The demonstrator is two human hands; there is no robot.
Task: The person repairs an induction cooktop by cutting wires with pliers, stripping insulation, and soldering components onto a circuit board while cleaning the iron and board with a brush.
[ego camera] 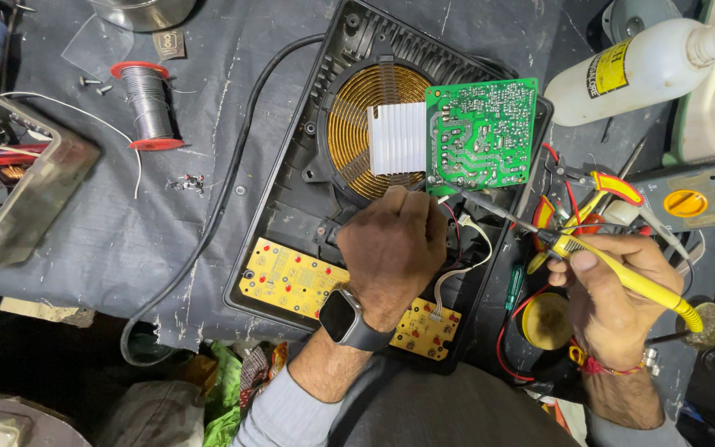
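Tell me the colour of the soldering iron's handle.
Yellow; the soldering iron shows best in the head view.

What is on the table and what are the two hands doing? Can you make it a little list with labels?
Place: dark cloth-covered workbench, seen from above
Main thing: opened black cooker base with a copper coil
Green circuit board: tilted up over the coil, a white finned block beside it
Left hand: wearing a watch, resting at the green board's lower edge
Right hand: holds a yellow soldering iron, tip pointing toward the green board
Yellow board: lies at the base's near edge
Nearby: solder spool, white bottle, meter
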